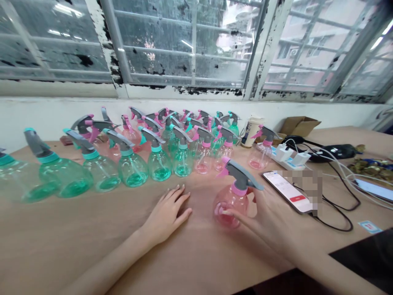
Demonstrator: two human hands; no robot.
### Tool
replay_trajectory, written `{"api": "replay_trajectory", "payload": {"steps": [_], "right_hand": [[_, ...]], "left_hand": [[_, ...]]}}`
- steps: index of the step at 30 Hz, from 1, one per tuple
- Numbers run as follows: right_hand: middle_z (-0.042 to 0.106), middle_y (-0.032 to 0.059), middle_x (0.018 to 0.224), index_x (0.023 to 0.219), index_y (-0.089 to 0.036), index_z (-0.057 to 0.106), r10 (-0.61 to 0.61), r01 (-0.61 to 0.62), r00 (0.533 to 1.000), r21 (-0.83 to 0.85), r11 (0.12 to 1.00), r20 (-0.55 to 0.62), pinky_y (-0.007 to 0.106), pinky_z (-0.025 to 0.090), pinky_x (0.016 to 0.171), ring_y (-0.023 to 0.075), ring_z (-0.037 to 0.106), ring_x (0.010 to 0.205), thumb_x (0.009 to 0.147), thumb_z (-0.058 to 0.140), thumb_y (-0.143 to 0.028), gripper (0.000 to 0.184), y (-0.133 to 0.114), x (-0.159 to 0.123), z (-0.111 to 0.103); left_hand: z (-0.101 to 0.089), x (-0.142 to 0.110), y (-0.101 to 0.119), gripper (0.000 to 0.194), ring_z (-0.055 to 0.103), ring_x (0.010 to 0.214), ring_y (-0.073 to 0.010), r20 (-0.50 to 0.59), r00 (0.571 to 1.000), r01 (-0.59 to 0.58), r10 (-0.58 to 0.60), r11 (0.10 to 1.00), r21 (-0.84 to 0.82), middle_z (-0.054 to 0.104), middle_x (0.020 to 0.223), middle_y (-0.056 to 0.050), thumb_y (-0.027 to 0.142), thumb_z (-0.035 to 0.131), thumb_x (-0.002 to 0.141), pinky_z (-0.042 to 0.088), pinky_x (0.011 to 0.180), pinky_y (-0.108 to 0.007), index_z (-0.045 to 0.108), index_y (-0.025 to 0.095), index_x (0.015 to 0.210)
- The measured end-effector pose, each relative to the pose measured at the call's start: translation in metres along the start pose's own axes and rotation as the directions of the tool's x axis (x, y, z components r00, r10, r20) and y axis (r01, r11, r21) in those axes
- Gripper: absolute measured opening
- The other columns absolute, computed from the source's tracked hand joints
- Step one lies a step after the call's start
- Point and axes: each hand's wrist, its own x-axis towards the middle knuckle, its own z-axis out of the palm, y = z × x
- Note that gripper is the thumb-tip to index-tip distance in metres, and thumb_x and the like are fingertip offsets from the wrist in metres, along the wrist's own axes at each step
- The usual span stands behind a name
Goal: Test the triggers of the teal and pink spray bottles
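My right hand (260, 217) is wrapped around a pink spray bottle (227, 209) with a grey and pink trigger head. The bottle is tilted slightly, and whether its base touches the table cannot be told. My left hand (167, 211) rests on the tabletop with fingers stretched out and holds nothing. Just beyond it stand a green spray bottle (160, 164) and another green spray bottle (183, 162) in a front row. A pink spray bottle (202, 159) continues that row to the right.
Many more green and pink spray bottles crowd the table (129, 246) toward the wall. On the right lie a lit phone (287, 192), a power strip (285, 159) with chargers and loose cables, a paper cup (251, 131) and a cardboard box (299, 125). Barred windows (184, 45) rise behind.
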Motion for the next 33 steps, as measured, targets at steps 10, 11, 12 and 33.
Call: {"api": "replay_trajectory", "payload": {"steps": [10,11,12,33], "right_hand": [[0.062,0.0106,0.118,0.134,-0.027,0.045,-0.080,-0.028,0.972,0.446,0.894,0.221,0.050,0.051,0.087,0.0332,0.060,0.109,0.070,0.071,-0.061,0.077,0.008,0.021,-0.024],[0.062,0.0082,0.119,0.134,-0.029,0.045,-0.138,-0.024,0.953,0.523,0.852,0.270,0.049,0.050,0.090,0.0313,0.059,0.111,0.072,0.071,-0.057,0.073,0.012,0.028,-0.022],[0.064,0.0062,0.115,0.133,-0.031,0.047,-0.178,-0.042,0.934,0.587,0.809,0.311,0.046,0.052,0.088,0.0289,0.061,0.108,0.074,0.070,-0.054,0.067,0.016,0.036,-0.019],[0.070,-0.0001,0.097,0.093,-0.029,0.061,-0.192,-0.168,0.948,0.912,0.376,0.253,0.038,0.054,0.083,0.0232,0.067,0.092,0.081,0.065,-0.029,0.012,-0.051,0.079,0.004]], "left_hand": [[0.002,0.001,0.000,0.048,0.038,0.137,-0.0298,-0.001,1.000,0.004,-0.004,1.000,-0.005,0.043,0.148,-0.013,0.045,0.045,0.097,0.033,0.110,-0.050,0.053,0.017,0.134],[0.001,0.001,0.000,0.048,0.039,0.137,-0.0300,0.003,1.000,0.005,-0.005,1.000,-0.010,0.044,0.148,-0.014,0.045,0.046,0.097,0.033,0.111,-0.050,0.054,0.016,0.134],[0.001,0.001,0.000,0.048,0.039,0.137,-0.0300,0.004,1.000,0.005,-0.005,1.000,-0.012,0.044,0.148,-0.014,0.044,0.046,0.097,0.032,0.111,-0.050,0.054,0.015,0.134],[0.000,-0.001,0.002,0.048,0.038,0.138,-0.0287,0.027,0.999,0.021,-0.020,0.999,-0.035,0.043,0.149,-0.013,0.044,0.047,0.096,0.030,0.113,-0.049,0.052,0.018,0.135]]}}
